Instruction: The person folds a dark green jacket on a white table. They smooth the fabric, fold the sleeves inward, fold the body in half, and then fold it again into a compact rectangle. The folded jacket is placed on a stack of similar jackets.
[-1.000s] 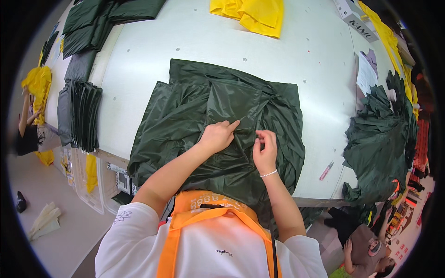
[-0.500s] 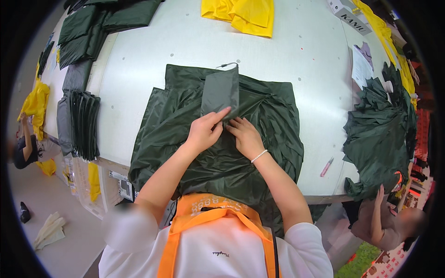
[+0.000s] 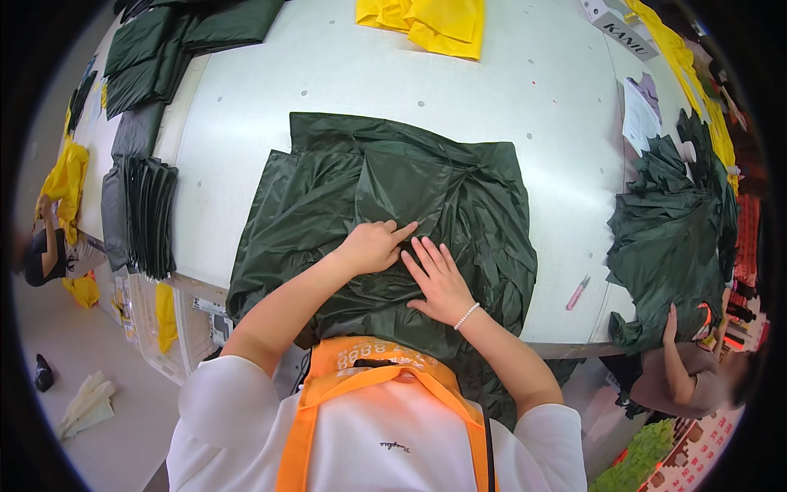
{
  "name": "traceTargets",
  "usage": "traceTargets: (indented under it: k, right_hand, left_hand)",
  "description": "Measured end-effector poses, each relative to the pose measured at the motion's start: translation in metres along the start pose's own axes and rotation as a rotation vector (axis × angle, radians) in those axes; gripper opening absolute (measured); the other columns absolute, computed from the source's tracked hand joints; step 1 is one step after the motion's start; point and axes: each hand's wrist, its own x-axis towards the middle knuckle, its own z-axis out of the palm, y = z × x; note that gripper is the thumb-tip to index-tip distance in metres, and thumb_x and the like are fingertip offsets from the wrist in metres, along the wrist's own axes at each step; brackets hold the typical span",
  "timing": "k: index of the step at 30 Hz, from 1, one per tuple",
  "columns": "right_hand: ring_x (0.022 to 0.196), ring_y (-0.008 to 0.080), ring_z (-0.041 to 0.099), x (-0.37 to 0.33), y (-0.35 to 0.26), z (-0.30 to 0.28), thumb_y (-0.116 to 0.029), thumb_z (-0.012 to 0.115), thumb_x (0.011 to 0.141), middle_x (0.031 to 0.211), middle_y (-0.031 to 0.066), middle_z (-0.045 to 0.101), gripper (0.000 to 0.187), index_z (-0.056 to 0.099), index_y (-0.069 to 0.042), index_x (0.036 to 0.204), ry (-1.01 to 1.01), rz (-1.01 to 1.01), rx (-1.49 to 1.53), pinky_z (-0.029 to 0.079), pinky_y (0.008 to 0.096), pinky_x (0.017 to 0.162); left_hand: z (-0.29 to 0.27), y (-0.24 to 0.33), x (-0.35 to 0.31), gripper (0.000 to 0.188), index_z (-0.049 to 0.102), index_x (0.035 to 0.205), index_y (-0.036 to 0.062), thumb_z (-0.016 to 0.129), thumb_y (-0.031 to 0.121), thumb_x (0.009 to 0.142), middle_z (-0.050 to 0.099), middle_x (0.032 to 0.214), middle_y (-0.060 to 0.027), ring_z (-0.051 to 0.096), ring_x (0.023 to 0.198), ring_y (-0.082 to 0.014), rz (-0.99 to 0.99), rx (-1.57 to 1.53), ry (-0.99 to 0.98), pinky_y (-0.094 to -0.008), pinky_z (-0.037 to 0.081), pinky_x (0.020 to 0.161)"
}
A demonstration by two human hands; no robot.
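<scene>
Dark green glossy garment (image 3: 332, 217) is lying spread on the white surface (image 3: 270, 90), wrinkling heavily left and right; smoother panel (image 3: 400, 187) is sitting mid-garment, near side is hanging over the surface edge.

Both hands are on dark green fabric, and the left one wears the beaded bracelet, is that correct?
Wrong hand: in the head view, the right hand wears the beaded bracelet, not the left hand. Both are on dark green fabric.
</scene>
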Motion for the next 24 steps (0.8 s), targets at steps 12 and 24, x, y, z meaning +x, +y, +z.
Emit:
traceTargets:
  k: [12,24]
  right_hand:
    - [0.076,0.0299,0.065,0.058,0.043,0.027,-0.025,0.071,0.073,0.076,0.0115,0.067,0.017,0.068,-0.009,0.078,0.114,0.643,0.431,0.051,0.0386,0.065]
    - [0.111,0.0291,0.050,-0.134,0.199,0.004,-0.012,0.060,0.086,0.121,0.0197,0.052,0.033,0.055,0.002,0.115,1.053,0.994,-0.287,0.041,0.0401,0.095]
  left_hand:
    - [-0.045,0.000,0.009,0.033,0.064,0.109,0.0051,0.061,0.022,0.080,0.062,0.090,-0.0126,0.058,0.087,-0.0306,-0.155,-0.259,0.215,-0.0376,0.047,0.078]
    - [-0.031,-0.027,0.086,0.040,0.057,0.117,0.0048,0.064,0.019,0.080,0.053,0.121,-0.0113,0.047,0.116,-0.0296,-0.142,0.063,0.624,-0.0440,0.033,0.103]
